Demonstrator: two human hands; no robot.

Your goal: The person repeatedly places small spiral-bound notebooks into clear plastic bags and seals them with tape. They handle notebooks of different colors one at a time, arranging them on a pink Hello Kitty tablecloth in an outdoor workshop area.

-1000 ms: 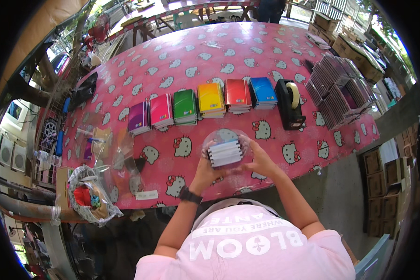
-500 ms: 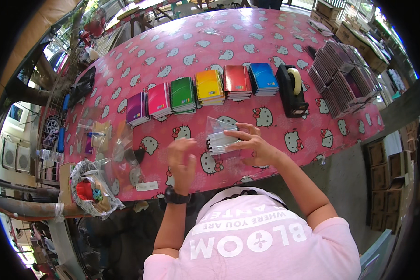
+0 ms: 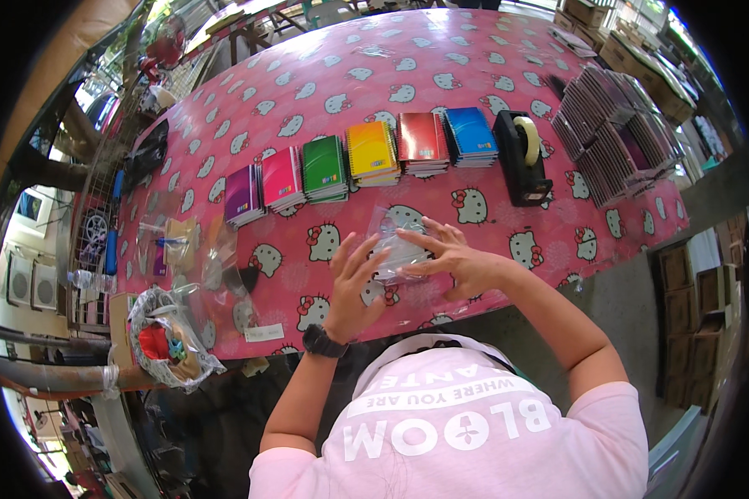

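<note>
Between my two hands lies a clear plastic bag with a small white stack inside. It looks like wire-bound notebooks, though the fingers and the plastic's shine hide much of it. My left hand is at its left edge, fingers spread and tips at the plastic. On the other side, my right hand rests its outstretched fingers on the bag. Beyond them runs a row of notebook piles: purple, pink, green, yellow, red and blue.
A black tape dispenser stands right of the piles, beside tall stacks of purple-edged items. Loose clear bags lie on the left of the pink patterned table. A plastic-lined basket hangs at its left front edge.
My left hand has moved right and forward to the bag, its fingers spreading. My right hand stays at the bag, and the stack now shows less between the hands.
</note>
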